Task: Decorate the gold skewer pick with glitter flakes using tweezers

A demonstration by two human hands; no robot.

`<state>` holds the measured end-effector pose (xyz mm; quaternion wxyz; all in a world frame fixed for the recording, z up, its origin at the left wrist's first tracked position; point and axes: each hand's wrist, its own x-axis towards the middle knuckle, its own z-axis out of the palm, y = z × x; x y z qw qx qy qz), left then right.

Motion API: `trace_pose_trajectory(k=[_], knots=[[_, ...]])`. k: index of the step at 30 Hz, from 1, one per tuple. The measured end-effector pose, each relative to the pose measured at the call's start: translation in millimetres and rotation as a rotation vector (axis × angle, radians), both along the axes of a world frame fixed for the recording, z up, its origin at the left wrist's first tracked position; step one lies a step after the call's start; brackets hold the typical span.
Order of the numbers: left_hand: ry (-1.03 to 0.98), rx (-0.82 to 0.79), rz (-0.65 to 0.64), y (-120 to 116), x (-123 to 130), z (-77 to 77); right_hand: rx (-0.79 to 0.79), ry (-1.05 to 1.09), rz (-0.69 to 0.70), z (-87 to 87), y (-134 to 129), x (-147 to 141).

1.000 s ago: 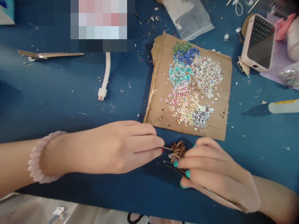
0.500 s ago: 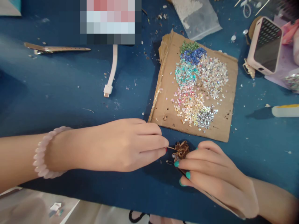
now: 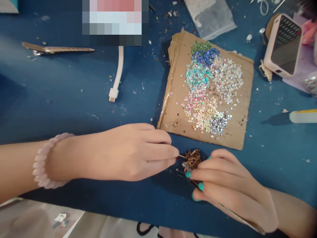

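While left hand (image 3: 133, 152) pinches a thin stick (image 3: 182, 156) | right hand (image 3: 230, 185) grasps tweezers (image 3: 193, 182) at brown ornament (image 3: 192, 160), seemingly unfinished | chips (image 3: 204, 104) beyond grip lie loose

Moderate indoor light covers the blue tabletop (image 3: 61, 82), which dims to navy below the grip. Shadows fall leftward from the cardboard sheet (image 3: 173, 112) above the grip and the white-and-yellow tube (image 3: 303, 116) to its right – the light seems to come from that right side. Darker shade spreads under the left hand (image 3: 131, 153) and right hand (image 3: 228, 185). Between them, the brown beaded ornament (image 3: 193, 159) looks soft, its fine detail lost. Silvery chips (image 3: 219, 123) above the grip sparkle. Far right, the corners blacken and blur – up-left, coarse mosaic squares (image 3: 114, 23) mask a patch.
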<state>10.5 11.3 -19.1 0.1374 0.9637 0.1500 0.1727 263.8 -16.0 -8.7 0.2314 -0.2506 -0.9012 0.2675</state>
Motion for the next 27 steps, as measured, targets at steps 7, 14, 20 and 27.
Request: trace_pose_trajectory(k=[7, 14, 20, 27], knots=[[0.019, 0.004, -0.009, -1.2, -2.2, -0.7, 0.024, 0.001, -0.071, 0.5, -5.0, -2.4], [0.031, -0.048, -0.002, 0.0, -1.9, 0.1, 0.012, -0.015, -0.065, 4.3, -5.2, -3.4], [0.042, -0.087, 0.001, -0.5, -1.3, 1.1, -0.024, -0.004, -0.03, 4.2, -4.0, -3.2], [0.015, -0.027, 0.007, 1.2, -0.1, 0.7, -0.023, -0.026, 0.007, 4.5, -2.3, -2.9]])
